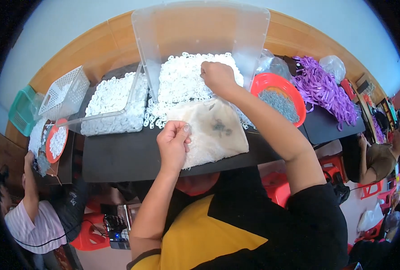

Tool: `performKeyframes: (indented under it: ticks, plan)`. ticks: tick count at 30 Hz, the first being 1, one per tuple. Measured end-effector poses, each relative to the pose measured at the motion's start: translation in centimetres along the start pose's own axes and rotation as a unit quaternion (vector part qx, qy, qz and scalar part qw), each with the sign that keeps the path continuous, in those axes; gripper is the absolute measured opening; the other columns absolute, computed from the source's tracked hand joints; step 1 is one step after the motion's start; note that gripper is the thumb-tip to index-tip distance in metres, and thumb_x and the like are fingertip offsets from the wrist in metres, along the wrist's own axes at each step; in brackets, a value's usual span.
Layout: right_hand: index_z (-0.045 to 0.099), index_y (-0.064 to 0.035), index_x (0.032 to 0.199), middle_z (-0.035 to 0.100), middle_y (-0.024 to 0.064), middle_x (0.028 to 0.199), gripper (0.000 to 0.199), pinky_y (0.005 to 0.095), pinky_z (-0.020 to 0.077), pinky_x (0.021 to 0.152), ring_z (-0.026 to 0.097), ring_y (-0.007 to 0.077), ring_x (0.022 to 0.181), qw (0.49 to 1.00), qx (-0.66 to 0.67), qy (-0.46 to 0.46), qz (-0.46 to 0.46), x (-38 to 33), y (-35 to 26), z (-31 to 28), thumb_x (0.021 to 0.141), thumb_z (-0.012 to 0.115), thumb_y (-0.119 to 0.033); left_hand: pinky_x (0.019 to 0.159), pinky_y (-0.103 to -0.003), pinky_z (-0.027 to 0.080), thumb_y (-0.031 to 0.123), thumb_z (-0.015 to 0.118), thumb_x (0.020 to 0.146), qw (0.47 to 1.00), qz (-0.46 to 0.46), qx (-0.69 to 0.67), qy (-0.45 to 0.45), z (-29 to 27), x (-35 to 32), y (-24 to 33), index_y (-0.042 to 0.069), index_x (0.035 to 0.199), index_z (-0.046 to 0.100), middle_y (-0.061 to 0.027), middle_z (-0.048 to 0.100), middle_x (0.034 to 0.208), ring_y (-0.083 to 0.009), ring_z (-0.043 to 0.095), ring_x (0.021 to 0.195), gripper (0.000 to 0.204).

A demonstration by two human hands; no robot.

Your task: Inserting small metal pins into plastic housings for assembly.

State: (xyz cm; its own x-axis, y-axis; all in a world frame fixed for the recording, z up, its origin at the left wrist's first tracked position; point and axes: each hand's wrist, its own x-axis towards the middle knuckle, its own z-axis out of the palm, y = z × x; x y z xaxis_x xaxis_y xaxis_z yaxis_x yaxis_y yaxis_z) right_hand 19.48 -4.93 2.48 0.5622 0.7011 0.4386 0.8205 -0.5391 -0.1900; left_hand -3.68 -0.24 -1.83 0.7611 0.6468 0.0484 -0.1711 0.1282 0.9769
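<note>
**Fingers pinched on small white piece, other hand in ring heap**

Pinched shut between thumb and forefinger of left hand (173, 143): something small and pale, held over near edge of stained cream cloth (211, 132); too small to tell exactly what. Closed loosely too, right hand (218, 76), knuckles up, fingertips buried in heap of white plastic rings (182, 83); whether any ring is gripped cannot be told. Heap spilling from tipped clear plastic bin (200, 31) onto cloth and dark tabletop (119, 157), loose rings scattered along cloth's far edge.

Progress, as a judgement only: early or mid-way. Heap large, hardly dented; no finished pile visible near either hand.

Just left of heap, second clear bin (112, 108) full of same white rings. Right of heap, red bowl (278, 96) holding small grey metal parts. Beyond that, tangle of purple strips (321, 87) on table. Far left, white lattice basket (65, 92) tilted on its side beside a green one (22, 110), and small red dish (56, 141) of white pieces near another person's raised hand (29, 157). At right edge, another seated person (379, 157), red stools below.
</note>
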Motion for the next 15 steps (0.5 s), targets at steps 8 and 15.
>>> performKeyframes:
  ticks: [8, 15]
  plan:
    - [0.066, -0.0053, 0.082, 0.068, 0.0162, 0.078, 0.011, 0.0464, 0.0509, 0.066, 0.067, 0.0331, 0.076, 0.997, -0.041, -0.009, -0.067, 0.1, 0.2, 1.0, 0.076, 0.058, -0.011, 0.043, -0.020, 0.039, 0.004, 0.060, 0.089, 1.000, 0.009, 0.013, -0.008, -0.2, 0.1, -0.3, 0.002, 0.085, 0.060, -0.0015, 0.059, 0.072, -0.0053, 0.051, 0.056, 0.005]
    - [0.067, -0.0099, 0.086, 0.068, 0.0136, 0.081, 0.013, 0.0446, 0.0503, 0.069, 0.067, 0.0316, 0.080, 0.998, -0.022, 0.012, -0.058, -0.4, 0.4, 1.3, 0.078, 0.057, -0.012, 0.042, -0.019, 0.038, 0.003, 0.059, 0.089, 1.000, 0.010, -0.007, -0.008, -0.2, 0.1, -0.4, 0.000, 0.085, 0.060, -0.0035, 0.060, 0.072, -0.0063, 0.051, 0.055, 0.004]
